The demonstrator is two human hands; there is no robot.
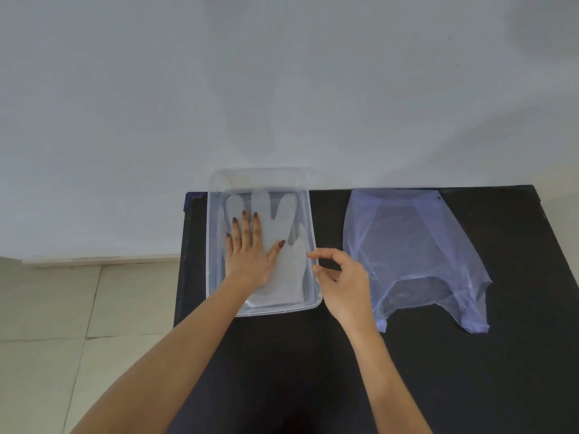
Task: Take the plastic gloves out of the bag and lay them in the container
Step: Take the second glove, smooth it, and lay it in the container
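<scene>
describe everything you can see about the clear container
The clear container is a shallow rectangular tub of transparent, slightly frosted plastic with rounded corners and a raised rim. It has no lid on and sits flat at the left end of the black table, its far end reaching past the table's back edge. Translucent plastic gloves lie flat inside, fingers pointing away. The left hand presses palm-down on them; the right hand hovers at its right rim, fingers curled.

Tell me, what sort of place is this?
Probably a plain indoor room, maybe a home: a bare white wall, pale floor tiles and a black table holding a clear plastic container.
</scene>
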